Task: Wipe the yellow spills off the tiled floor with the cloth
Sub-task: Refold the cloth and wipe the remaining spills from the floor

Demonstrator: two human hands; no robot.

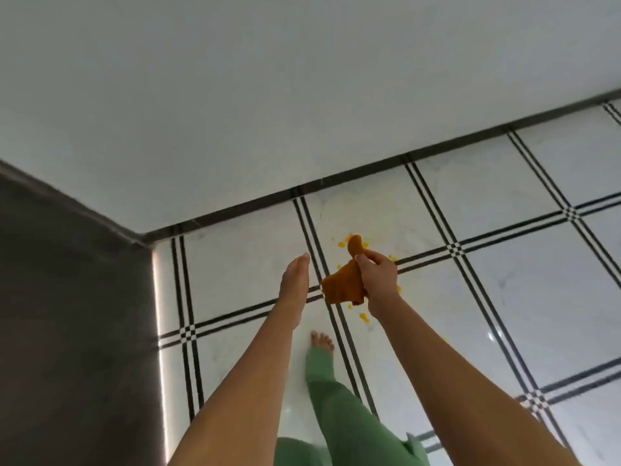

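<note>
- Right hand [378, 280] is closed on the orange cloth [342, 287], pinched between thumb and fingers near its upper edge. Cloth hangs bunched in the air, clear of the floor; one lobe sticks up above the grip, the bulk droops below and toward the left hand.
- Left hand [295, 280] is flat, fingers extended together, holding nothing. It sits just beside the hanging cloth, apart from it.
- Yellow spills [364, 318] lie on the tiled floor [504, 264] beneath and around the grip: a cluster past the upper lobe of the cloth, small spots beyond the right hand's knuckles, more drops below the wrist. Some may be hidden behind hand and cloth.
- Bare foot [322, 341] and green trouser leg [336, 398] stand on the wrist side of the grip, near the closest drops.
- Judgement: approach step; no wiping contact made, spills look untouched.
- Next move likely calls for lowering the cloth flat onto the nearest cluster, spreading it under the palm, then sweeping inward so the liquid is gathered rather than smeared across the dark grout lines [437, 253].
</note>
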